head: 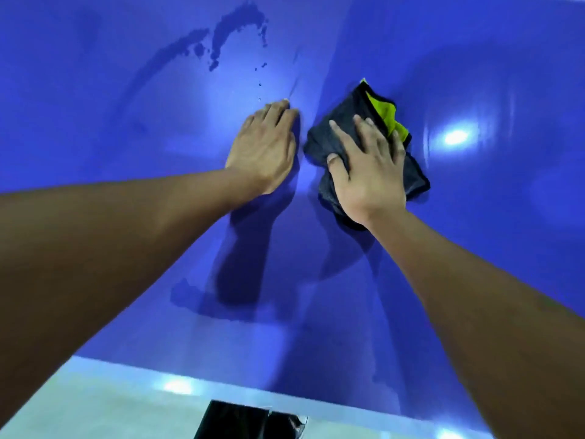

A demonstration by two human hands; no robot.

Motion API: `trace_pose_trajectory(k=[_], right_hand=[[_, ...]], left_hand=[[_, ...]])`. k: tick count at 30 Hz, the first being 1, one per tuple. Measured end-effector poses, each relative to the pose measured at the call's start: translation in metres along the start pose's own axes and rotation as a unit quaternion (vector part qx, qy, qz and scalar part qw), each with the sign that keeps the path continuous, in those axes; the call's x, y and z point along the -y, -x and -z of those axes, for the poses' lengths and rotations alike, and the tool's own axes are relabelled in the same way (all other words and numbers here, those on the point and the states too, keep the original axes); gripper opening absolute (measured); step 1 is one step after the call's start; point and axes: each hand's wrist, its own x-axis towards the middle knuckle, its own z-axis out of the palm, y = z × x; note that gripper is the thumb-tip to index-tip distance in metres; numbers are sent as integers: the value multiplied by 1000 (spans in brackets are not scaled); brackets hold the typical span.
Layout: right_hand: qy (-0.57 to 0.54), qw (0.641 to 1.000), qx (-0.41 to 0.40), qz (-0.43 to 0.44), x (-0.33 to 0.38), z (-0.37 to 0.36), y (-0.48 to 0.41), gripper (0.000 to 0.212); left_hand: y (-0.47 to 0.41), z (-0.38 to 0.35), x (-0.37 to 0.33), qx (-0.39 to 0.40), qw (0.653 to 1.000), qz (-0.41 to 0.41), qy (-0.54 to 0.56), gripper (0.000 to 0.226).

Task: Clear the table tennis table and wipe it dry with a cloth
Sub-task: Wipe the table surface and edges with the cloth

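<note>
Grey cloth (345, 144) (yellow-lined) lies pressed under the right hand (368, 171).

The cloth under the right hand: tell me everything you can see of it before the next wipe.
The cloth is dark grey with a black stitched border and a bright yellow-green side showing at its far edge; it looks like soft microfibre. It is folded over and rumpled, lying flat on the blue table. The right hand rests on top, fingers spread and straight, covering its middle. The left hand lies flat on the table beside it, not touching it.
</note>
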Motion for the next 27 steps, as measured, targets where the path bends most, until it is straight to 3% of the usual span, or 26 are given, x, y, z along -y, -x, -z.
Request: trace_pose_trajectory(k=[10, 14, 20, 24, 27], right_hand=[[-2, 999, -13, 38, 74, -7, 216, 54], [2, 999, 7, 44, 88, -10, 268, 54], [4, 998, -26, 63, 84, -11, 265, 53], [15, 995, -39, 96, 68, -14, 221, 51], [24, 998, -27, 44, 62, -17, 165, 53]], left_hand=[[175, -16, -10, -20, 999, 21, 27, 57], [235, -15, 0, -38, 997, 71, 18, 55], [309, -27, 39, -79, 980, 181, 14, 56], [317, -35, 47, -108, 978, 177, 22, 55], [315, -37, 45, -125, 974, 184, 36, 55]])
